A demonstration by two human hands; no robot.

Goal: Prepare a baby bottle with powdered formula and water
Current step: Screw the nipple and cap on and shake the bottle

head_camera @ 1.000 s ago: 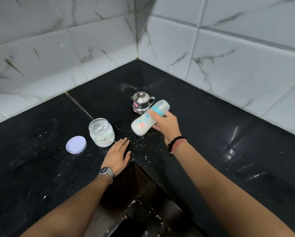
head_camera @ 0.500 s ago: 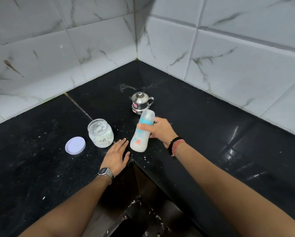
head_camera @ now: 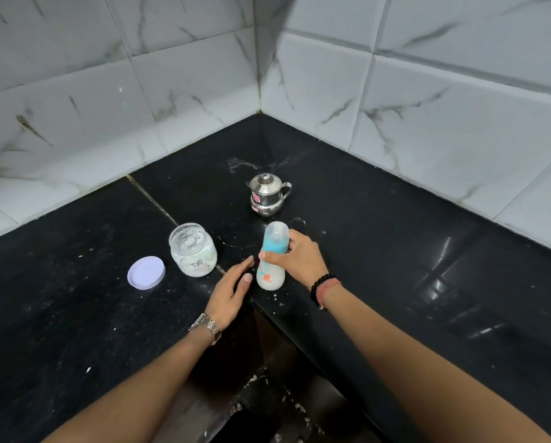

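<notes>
Head view: bottle (head_camera: 270, 270) base behind left hand (head_camera: 231, 290)

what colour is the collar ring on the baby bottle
Turquoise blue, on the baby bottle held by the right hand; head view.

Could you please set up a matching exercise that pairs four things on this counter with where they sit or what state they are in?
Things:
1. baby bottle
2. formula jar
3. purple lid
4. steel pot

States:
A. lying flat, off its jar, farthest left
B. upright, gripped by the right hand
C. lidded, nearest the wall corner
D. open, white powder inside

Pairs: 1-B, 2-D, 3-A, 4-C
</notes>
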